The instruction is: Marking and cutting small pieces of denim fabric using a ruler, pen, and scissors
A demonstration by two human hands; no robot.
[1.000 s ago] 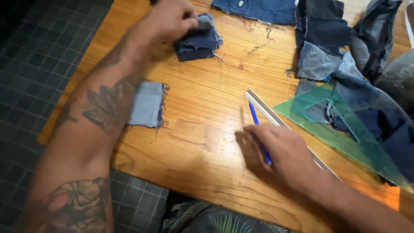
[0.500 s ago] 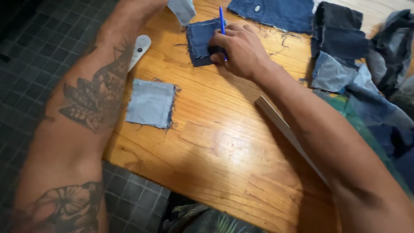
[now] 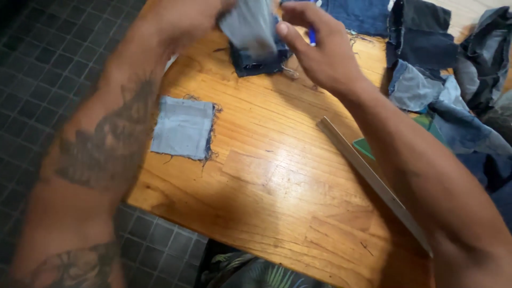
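**Pale denim patch lifted over the dark stack**

Left hand [image 3: 181, 16] fingers now pinch a pale denim patch [image 3: 250, 26], raised off the dark denim squares [image 3: 261, 61], which half a second ago lay uncovered. Right hand [image 3: 320, 50] clasps a blue pen [image 3: 312, 34], thumb touching the patch; the marking has paused. A light-blue square [image 3: 184, 128] lies apart on the wooden table [image 3: 277, 186], a metal ruler [image 3: 373, 181] nearby. No containers visible.

Wooden table [image 3: 277, 176], honey-coloured boards, over a dark tiled floor [image 3: 48, 58]. On it: pale denim square [image 3: 182, 127] near the left edge, frayed along its right side; dark denim piece [image 3: 261, 63] at the far end; long metal ruler [image 3: 373, 178] lying diagonally; green plastic triangle [image 3: 367, 147] just beside it; heap of denim scraps [image 3: 437, 80] to the right.
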